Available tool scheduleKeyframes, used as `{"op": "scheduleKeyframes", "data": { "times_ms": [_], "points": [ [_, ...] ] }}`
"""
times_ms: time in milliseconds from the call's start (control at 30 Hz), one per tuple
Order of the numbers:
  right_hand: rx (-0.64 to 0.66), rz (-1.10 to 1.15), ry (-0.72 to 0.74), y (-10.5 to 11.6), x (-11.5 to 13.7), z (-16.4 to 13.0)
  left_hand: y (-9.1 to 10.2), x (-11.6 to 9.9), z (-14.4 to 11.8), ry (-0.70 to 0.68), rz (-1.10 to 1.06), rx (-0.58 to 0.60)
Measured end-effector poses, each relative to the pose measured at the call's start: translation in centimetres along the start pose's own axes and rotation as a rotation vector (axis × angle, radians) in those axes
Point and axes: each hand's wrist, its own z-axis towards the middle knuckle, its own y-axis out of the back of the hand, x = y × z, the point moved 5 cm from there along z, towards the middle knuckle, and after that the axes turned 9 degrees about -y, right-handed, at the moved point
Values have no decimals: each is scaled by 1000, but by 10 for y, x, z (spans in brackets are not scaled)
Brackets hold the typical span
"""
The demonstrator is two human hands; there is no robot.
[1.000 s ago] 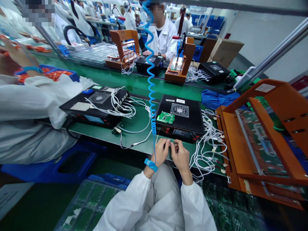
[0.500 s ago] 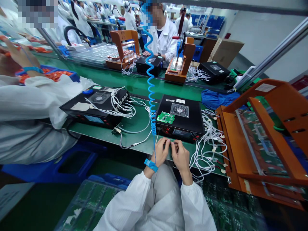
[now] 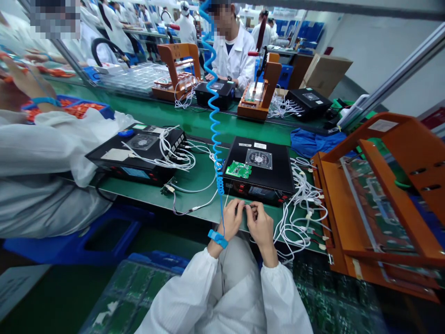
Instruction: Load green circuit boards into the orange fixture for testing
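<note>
Pinching a small dark connector [image 3: 245,208] between both hands at the near edge of the green worktop [image 3: 194,204], just in front of the black tester box [image 3: 274,174]. Left hand [image 3: 232,221], blue wrist strap [image 3: 217,238] and coiled cord [image 3: 212,116] attached, grip closed on one end of the connector; right hand [image 3: 260,226] likewise, fingertips clamped on the other end, the two hands almost touching. Too small to tell whether two plugs being mated or one piece being handled. Judged as mid-step: piece in hand, not yet plugged into the box front. Small green circuit board [image 3: 238,170] lying on top of the tester box, apart from both hands, no lead on it. Tangle of white cables [image 3: 302,208] loose just right of the hands. Orange test fixture [image 3: 378,204] standing open further right, untouched. Trays of green boards [image 3: 139,287] below the worktop, still waiting. Co-worker's white sleeve [image 3: 41,157] at far left, by a second tester box [image 3: 139,155].
</note>
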Motion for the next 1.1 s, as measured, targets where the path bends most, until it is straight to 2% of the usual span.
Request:
{"op": "scheduleKeyframes", "data": {
  "times_ms": [500,767,1100],
  "points": [
    [16,-14,6,-1,0,0,0,0,0,21,-21,-10],
    [-8,-14,0,0,1,0,1,-3,1,-46,20,6],
    [5,-9,-6,0,1,1,0,0,1,-18,14,4]
  ]
}}
